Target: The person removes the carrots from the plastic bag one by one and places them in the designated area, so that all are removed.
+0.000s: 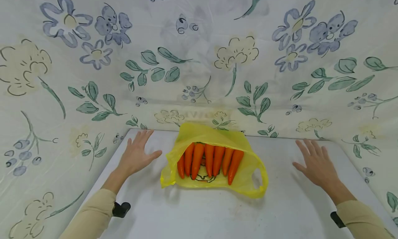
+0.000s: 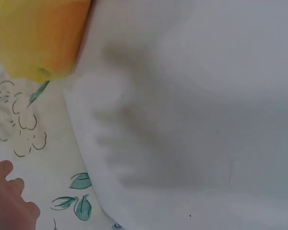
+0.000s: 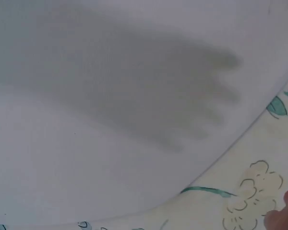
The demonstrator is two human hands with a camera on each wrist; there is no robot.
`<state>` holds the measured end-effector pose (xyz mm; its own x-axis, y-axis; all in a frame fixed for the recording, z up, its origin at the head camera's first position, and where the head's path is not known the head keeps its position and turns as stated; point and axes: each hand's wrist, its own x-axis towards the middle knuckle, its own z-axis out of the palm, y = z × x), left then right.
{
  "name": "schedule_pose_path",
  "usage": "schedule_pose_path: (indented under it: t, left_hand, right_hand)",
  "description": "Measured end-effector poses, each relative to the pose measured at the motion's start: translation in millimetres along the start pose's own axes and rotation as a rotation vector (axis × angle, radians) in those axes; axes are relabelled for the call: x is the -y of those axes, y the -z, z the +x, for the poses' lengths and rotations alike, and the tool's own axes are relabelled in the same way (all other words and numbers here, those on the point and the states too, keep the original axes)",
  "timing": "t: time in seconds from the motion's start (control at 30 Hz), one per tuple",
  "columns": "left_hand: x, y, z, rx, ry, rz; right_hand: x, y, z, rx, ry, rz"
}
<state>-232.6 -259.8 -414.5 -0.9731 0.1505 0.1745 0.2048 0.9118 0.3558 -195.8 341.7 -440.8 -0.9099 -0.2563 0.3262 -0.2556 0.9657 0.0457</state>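
A yellow plastic bag (image 1: 248,166) lies on the white table with its mouth facing me. Several orange carrots (image 1: 209,161) sit side by side inside it, tips toward me. To the bag's left, my left hand (image 1: 136,154) is spread and holds nothing. My right hand (image 1: 317,164) is well to the bag's right, fingers spread, also holding nothing. Both hands cast shadows on the table. In the left wrist view a corner of the yellow bag (image 2: 24,38) shows at the upper left, and fingers of the left hand (image 2: 12,201) at the lower left. Fingertips of the right hand (image 3: 284,213) appear in the right wrist view.
The white table (image 1: 217,214) extends in front of and beside the bag. Floral-patterned cloth (image 1: 199,76) rises behind the table and along both sides. A black band (image 1: 121,209) is on the left wrist and another black band (image 1: 337,219) on the right.
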Motion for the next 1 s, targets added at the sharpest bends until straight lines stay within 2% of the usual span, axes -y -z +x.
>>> schedule_pose_path:
  t: [0.17, 0.27, 0.4, 0.6, 0.87, 1.0]
  left_hand:
    - [-2.1, -2.1, -5.0, 0.077, 0.009, -0.102]
    - [-4.2, -1.9, -8.0, 0.104, 0.01, -0.164]
    - [-7.4, -1.3, -12.4, 0.148, 0.03, -0.225]
    - [-8.3, -6.4, -20.9, 0.218, 0.044, -0.246]
    - [-8.3, -25.9, -39.8, 0.299, 0.027, -0.26]
    - [-12.6, -33.8, -47.4, 0.308, 0.009, -0.298]
  right_hand:
    - [6.6, 2.4, 2.4, -0.022, 0.018, 0.064]
    - [11.3, 5.8, 4.1, -0.033, 0.021, 0.1]
    - [17.9, 11.6, 6.8, 0.0, -0.013, 0.132]
    - [27.1, 19.8, 10.1, 0.034, -0.057, 0.175]
    - [35.0, 27.2, 10.6, 0.058, -0.11, 0.238]
    - [43.7, 33.6, 13.3, 0.033, -0.111, 0.318]
